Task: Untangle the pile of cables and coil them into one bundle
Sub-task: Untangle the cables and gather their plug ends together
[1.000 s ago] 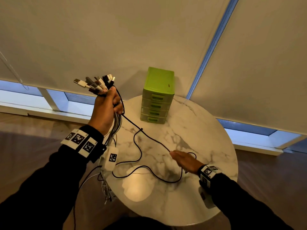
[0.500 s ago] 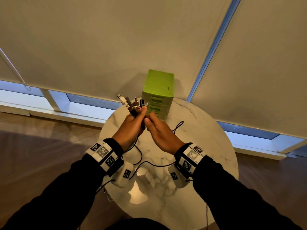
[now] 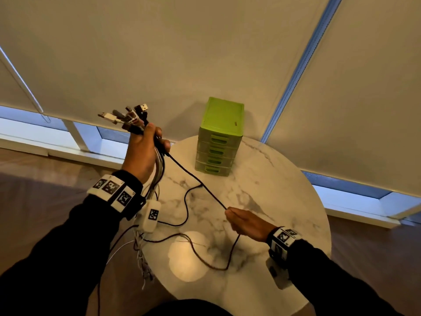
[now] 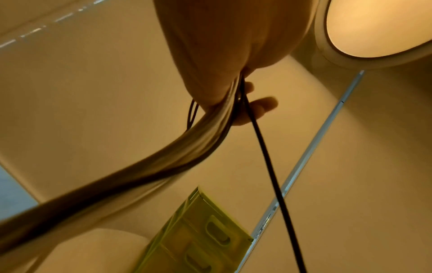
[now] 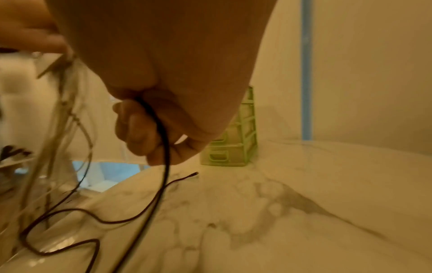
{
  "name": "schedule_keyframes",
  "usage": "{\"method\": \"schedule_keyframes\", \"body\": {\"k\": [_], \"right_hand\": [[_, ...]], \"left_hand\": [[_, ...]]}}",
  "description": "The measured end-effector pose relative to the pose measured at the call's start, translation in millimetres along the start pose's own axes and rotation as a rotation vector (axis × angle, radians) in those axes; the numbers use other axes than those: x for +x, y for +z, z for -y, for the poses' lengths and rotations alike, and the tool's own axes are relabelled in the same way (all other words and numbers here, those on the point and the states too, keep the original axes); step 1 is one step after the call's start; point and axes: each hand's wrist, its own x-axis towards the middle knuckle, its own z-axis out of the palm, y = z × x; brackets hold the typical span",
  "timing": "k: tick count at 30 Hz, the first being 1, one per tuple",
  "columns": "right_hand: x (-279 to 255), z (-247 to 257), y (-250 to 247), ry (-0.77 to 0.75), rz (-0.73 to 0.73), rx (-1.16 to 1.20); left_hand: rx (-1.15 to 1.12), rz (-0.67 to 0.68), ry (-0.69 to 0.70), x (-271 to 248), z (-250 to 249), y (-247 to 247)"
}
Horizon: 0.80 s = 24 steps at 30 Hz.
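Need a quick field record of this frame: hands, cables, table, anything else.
left hand: raised, grips cable bundle just below the plugs
plugs: fan out above the fist
bundle tails: hang past the table edge
right hand: low over the table, fingers curled round black cable
black cable: taut between the hands; slack loops on the top
table: round, marble-look
drawer unit: green, at the far edge, untouched
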Motion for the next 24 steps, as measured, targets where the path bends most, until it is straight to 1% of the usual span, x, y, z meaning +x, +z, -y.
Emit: {"method": "schedule_keyframes", "body": {"k": [2, 4, 6, 8, 10, 11, 13, 16, 19, 21, 22, 24], "right_hand": [[8, 1, -13, 0.017, -0.11, -0.157], [23, 9, -30, 0.065, -0.269, -0.32], [36, 27, -44, 0.09, -0.446, -0.33], [44, 57, -53, 0.032, -0.564, -0.306], [47, 91, -52, -0.111, -0.593, -0.242], [44, 108, -48, -0.195, -0.568, -0.197], [40, 135, -37, -0.34, -0.469, -0.13], [39, 147, -27, -0.431, -0.335, -0.045], [38, 142, -19, -0.522, -0.22, -0.132], [35, 140, -15, -0.526, -0.156, -0.136], [35, 138, -12, -0.498, -0.121, -0.078], [31, 133, -6, -0.405, -0.021, 0.114]], "left_hand": [[0.021, 0.082, 0.034, -6, 2, 4], [0.037, 0.165, 0.052, -17, 6, 17], [0.047, 0.257, 0.003, -29, 15, 31], [0.114, 0.37, -0.027, -41, 26, 40], [0.211, 0.442, -0.05, -49, 37, 46], [0.222, 0.445, -0.082, -52, 39, 50], [0.168, 0.407, -0.127, -55, 38, 55], [0.114, 0.348, -0.117, -52, 30, 54], [0.17, 0.35, -0.116, -47, 24, 47], [0.227, 0.334, -0.118, -41, 25, 44], [0.236, 0.312, -0.106, -37, 25, 42], [0.192, 0.238, -0.073, -27, 27, 37]]}}
